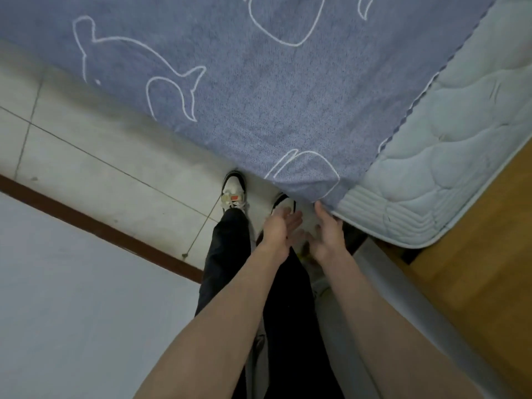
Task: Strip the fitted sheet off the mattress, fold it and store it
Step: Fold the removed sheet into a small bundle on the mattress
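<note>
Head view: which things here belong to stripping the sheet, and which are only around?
Job: blue fitted sheet; quilted mattress; left hand and right hand, both open near the sheet's corner.

Only around: tiled floor; wooden bed frame; shoes.

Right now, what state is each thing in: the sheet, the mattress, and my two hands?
Sheet: spread flat on the mattress, already off its near end, corner hanging by the hands.
Mattress: quilted end strip bare, the rest covered.
Left hand: open, fingers relaxed, holding nothing.
Right hand: open, one fingertip at the sheet's corner edge; no grip visible.
</note>
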